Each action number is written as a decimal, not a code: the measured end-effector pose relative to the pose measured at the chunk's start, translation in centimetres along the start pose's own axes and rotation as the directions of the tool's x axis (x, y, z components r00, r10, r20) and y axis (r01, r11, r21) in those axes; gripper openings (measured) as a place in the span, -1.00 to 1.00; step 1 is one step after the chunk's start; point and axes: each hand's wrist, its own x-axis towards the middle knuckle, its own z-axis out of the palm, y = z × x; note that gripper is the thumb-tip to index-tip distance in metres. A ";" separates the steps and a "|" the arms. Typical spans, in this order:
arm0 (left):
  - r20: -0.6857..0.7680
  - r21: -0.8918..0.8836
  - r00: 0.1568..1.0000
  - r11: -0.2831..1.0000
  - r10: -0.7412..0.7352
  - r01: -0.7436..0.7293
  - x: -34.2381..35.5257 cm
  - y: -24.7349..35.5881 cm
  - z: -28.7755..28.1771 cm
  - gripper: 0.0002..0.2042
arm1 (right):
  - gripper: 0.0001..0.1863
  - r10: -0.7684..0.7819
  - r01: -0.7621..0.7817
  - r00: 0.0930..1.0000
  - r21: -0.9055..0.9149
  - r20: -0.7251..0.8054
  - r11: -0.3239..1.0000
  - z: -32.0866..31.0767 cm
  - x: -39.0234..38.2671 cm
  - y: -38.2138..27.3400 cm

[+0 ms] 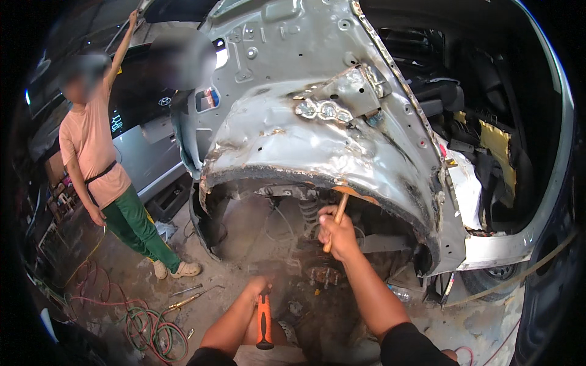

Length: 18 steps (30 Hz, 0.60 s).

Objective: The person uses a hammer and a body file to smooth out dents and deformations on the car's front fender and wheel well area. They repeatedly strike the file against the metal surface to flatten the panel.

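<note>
My left hand (261,285) is closed low in the middle around a hammer (264,323) with an orange and black handle. The handle's butt points toward me, and the hammer's head is smeared by motion. Farther up and to the right, my right hand (337,233) grips a wooden-handled tool (343,202). The upper end of that tool reaches the rusty lower lip of a grey car body panel (293,140), at the wheel arch; what is on that end is hidden. Scorched patches and dents mark the panel. Under the arch, a coil spring (308,210) and a wheel hub (323,274) show.
At the left stands a person (97,146) with one arm raised, beside a silver car (152,152). Red and green hoses (155,332) lie coiled on the floor near a torch (186,300). A stripped door opening (488,122) and a tyre (488,280) are at the right.
</note>
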 end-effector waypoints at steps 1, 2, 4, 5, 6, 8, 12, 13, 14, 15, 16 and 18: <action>0.014 0.017 0.999 0.999 0.031 -0.031 0.1 0.0 0.0 -0.91 | -0.86 0.045 -0.037 0.996 0.112 -0.072 0.993 -0.3 0.4 -0.2; 0.024 0.031 0.998 0.997 0.064 -0.065 0.5 -0.3 -0.5 -0.91 | -0.85 0.099 -0.068 0.986 0.226 -0.132 0.972 -0.3 0.9 -0.5; 0.031 0.037 0.996 0.996 0.080 -0.081 1.3 -0.9 -0.8 -0.91 | -0.86 0.088 -0.078 0.977 0.057 -0.194 0.995 -0.8 0.9 -1.1; 0.021 0.032 0.998 0.997 0.063 -0.063 1.8 -1.1 -1.0 -0.92 | -0.86 0.029 -0.041 0.989 -0.080 -0.144 0.996 -1.2 0.2 -0.6; 0.006 0.024 0.999 0.999 0.048 -0.049 2.0 -1.0 -1.4 -0.92 | -0.86 -0.021 0.004 0.997 -0.211 -0.081 0.977 -1.3 -0.3 0.1; -0.015 0.028 1.000 0.999 -0.021 0.021 1.2 -1.0 -2.4 -0.93 | -0.85 0.003 0.024 0.997 -0.325 0.082 0.945 1.7 -4.5 -1.1; 0.024 -0.021 0.999 0.999 0.039 -0.039 2.2 -1.0 -0.8 -0.92 | -0.81 -0.151 0.158 0.986 -0.142 0.064 0.977 -3.2 -0.6 0.4; 0.006 0.023 1.000 0.999 0.029 -0.029 2.3 -0.7 -0.8 -0.90 | -0.82 -0.096 0.096 0.994 0.015 0.055 0.995 -3.3 0.0 -0.1; 0.009 0.018 1.000 1.000 0.013 -0.013 2.3 -0.8 -0.9 -0.90 | -0.83 -0.021 0.015 0.999 0.173 0.037 0.985 -3.6 -0.5 -0.2; 0.014 0.014 1.000 1.000 -0.003 0.003 2.3 -0.8 -1.0 -0.90 | -0.84 0.047 -0.040 0.998 0.130 -0.051 0.991 -3.7 -0.5 -0.3; 0.022 0.011 1.000 1.000 -0.018 0.018 2.4 -0.7 -0.9 -0.90 | -0.84 0.110 -0.097 0.984 0.092 -0.142 0.991 -3.8 -0.5 -0.5; 0.018 -0.016 0.999 0.999 0.030 -0.030 1.6 -0.9 -1.3 -0.90 | -0.86 0.123 -0.124 0.987 -0.001 -0.106 0.992 -2.3 -1.9 -0.4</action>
